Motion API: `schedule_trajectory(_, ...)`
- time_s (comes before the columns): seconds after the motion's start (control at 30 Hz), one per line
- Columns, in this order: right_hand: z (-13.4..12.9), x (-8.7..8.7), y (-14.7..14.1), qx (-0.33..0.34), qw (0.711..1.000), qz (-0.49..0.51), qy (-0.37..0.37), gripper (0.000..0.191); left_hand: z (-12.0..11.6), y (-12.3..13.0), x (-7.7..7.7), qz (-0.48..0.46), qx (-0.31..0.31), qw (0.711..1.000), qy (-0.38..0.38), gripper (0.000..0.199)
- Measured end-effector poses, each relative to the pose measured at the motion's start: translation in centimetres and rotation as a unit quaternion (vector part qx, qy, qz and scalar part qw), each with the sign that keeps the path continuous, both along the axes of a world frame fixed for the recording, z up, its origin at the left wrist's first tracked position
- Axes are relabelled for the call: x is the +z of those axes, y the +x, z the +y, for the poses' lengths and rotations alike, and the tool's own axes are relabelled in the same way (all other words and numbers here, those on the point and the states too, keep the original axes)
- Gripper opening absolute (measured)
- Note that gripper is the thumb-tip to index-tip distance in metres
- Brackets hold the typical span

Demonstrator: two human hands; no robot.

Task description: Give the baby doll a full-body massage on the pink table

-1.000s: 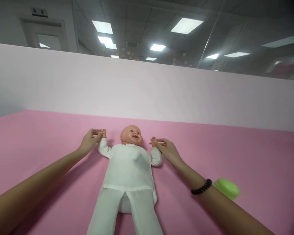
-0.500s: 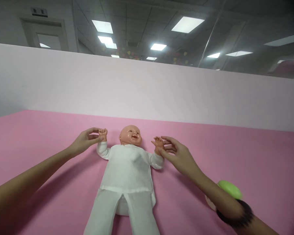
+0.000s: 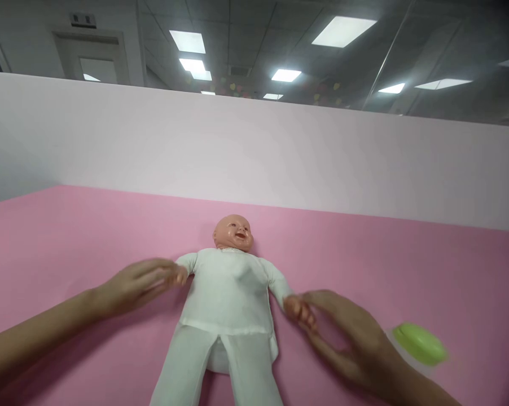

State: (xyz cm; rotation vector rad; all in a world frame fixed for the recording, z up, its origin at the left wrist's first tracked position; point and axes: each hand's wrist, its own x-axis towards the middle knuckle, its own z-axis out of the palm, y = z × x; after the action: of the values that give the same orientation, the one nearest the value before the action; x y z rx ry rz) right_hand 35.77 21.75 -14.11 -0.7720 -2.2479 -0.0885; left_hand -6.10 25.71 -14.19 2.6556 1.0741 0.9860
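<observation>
Baby doll [image 3: 229, 293] lies on its back mid-way across the pink surface [image 3: 68, 237], long axis running away from the person, between the left hand [image 3: 136, 287], its grip loosely open at one doll hand [image 3: 181, 276], and the right hand [image 3: 347, 338], spread wide around the other doll hand [image 3: 299, 310].

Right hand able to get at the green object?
Likely yes: the right hand sits close to the green object, with only pink surface between them. Nothing blocks it, though it's at the doll's hand now.
</observation>
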Motion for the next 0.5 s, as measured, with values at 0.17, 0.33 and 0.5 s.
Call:
schedule_trajectory(0.17,5.9,0.5,-1.4,-0.224,0.917,0.271,-0.188,0.044,6.0,1.8,-0.7,-0.248,0.193,0.945,-0.091,0.052)
schedule_trajectory(0.33,11.2,-1.6,-3.1,-0.312,0.848,0.211,-0.372,0.041,11.2,1.8,-2.3,-0.21,0.26,0.889,-0.312,0.061)
schedule_trajectory(0.5,12.6,-3.0,-3.6,-0.245,0.867,0.164,-0.402,0.037,12.2,1.1,-2.2,-0.164,0.201,0.885,-0.387,0.063)
